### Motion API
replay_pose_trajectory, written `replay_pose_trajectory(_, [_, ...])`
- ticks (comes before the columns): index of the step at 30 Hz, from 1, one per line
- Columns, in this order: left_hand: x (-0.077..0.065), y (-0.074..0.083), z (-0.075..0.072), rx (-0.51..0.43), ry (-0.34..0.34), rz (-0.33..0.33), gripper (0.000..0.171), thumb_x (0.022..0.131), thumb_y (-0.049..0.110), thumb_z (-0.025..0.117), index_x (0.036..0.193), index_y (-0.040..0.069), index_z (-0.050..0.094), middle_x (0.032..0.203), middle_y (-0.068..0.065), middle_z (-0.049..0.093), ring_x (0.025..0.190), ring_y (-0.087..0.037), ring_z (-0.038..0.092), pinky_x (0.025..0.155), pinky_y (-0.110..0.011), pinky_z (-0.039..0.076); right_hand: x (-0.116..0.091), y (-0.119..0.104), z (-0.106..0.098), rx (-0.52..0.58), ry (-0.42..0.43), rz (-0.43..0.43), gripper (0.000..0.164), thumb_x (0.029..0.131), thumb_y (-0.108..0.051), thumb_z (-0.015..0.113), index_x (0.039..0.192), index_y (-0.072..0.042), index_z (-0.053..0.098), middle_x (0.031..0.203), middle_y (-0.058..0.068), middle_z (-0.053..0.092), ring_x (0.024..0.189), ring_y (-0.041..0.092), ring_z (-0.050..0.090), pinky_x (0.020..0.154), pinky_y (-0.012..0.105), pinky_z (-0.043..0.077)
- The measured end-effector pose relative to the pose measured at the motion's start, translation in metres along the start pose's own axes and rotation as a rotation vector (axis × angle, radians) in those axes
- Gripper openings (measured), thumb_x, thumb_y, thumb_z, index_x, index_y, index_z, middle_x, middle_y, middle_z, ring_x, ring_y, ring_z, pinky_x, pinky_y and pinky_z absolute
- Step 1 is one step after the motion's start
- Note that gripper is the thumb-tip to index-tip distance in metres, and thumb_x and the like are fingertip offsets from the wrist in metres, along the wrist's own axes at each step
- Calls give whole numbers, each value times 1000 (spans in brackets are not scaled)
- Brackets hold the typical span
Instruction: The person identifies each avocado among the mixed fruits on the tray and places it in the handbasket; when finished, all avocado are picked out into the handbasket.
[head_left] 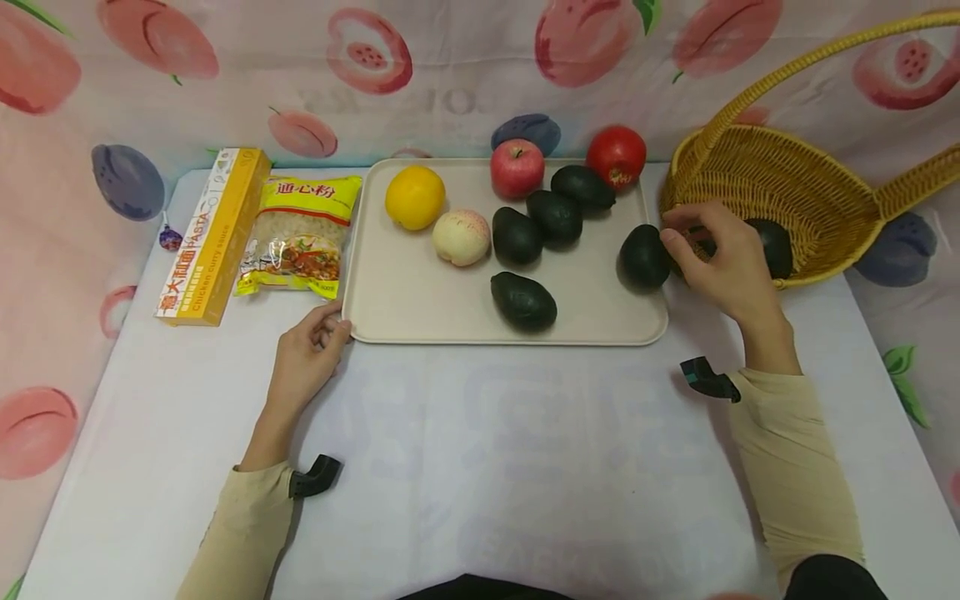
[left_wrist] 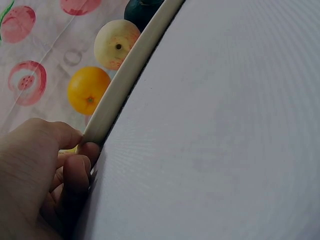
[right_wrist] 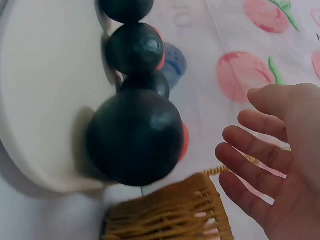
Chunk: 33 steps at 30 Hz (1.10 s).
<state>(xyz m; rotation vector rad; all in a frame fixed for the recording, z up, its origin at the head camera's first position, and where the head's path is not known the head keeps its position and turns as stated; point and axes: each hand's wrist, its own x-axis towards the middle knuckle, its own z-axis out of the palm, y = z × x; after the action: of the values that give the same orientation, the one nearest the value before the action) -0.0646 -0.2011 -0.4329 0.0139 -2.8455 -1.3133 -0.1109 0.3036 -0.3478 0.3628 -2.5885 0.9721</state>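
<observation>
My left hand (head_left: 307, 354) holds the near left corner of a beige tray (head_left: 420, 321), its fingertips on the rim in the left wrist view. Over the basket's near left edge hovers my right hand (head_left: 727, 258), fingers loosely extended and holding nothing. Just left of it, an avocado (head_left: 643, 260) lies at the tray's right side; in the right wrist view a gap separates hand and avocado (right_wrist: 135, 137). More dark avocados (head_left: 523, 302) lie across the tray. Inside the yellow wicker basket (head_left: 832, 187) sits an avocado (head_left: 772, 248), partly hidden by the right hand.
An orange (head_left: 415, 197), a peach (head_left: 461, 237), a red apple (head_left: 517, 168) and a red round fruit (head_left: 617, 157) share the tray. Left of it lie a bag of pasta (head_left: 303, 233) and a yellow pasta box (head_left: 213, 237). The basket's tall handle (head_left: 750, 92) arches upward.
</observation>
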Motion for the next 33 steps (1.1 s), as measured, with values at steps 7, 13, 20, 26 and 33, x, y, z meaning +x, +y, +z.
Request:
replay_pose_trajectory(7, [-2,-1,-1,15,3,17,41,94,31,55,128,8,57,78,-5,64,42,-8,48,39,-22,38,-4,-9,16,-13,-84,-21,25,88,-17,66,111,-6,63,101,6,63,90,4,54,80,11,39])
replay_pose_trajectory(13, [-4,-1,0,24,0,9,42,94,32,55,128,8,57,78,-4,64,41,-8,48,38,-22,37,-7,-18,34,-13,-146,-106,32,85,-14,69,114,-6,60,105,9,62,95,17,58,82,26,45])
replay_pose_trajectory(20, [-5,1,1,21,11,25,40,94,30,56,128,8,57,78,-5,65,41,-7,48,37,-22,37,-13,-36,56,28,-234,-134,39,85,-21,69,121,-11,56,114,5,59,98,20,58,84,38,49])
replay_pose_trajectory(26, [-4,1,1,14,10,18,40,94,29,56,128,8,57,78,-5,65,41,-7,47,37,-22,37,-19,-49,73,65,-285,-194,47,82,-23,73,124,-11,54,119,5,56,100,23,59,84,40,50])
replay_pose_trajectory(33, [-2,3,1,5,13,28,39,94,29,57,127,8,57,79,-5,65,41,-7,47,38,-22,37,-27,-63,91,102,-336,-209,65,75,-34,79,128,-9,51,128,2,50,104,21,57,88,36,49])
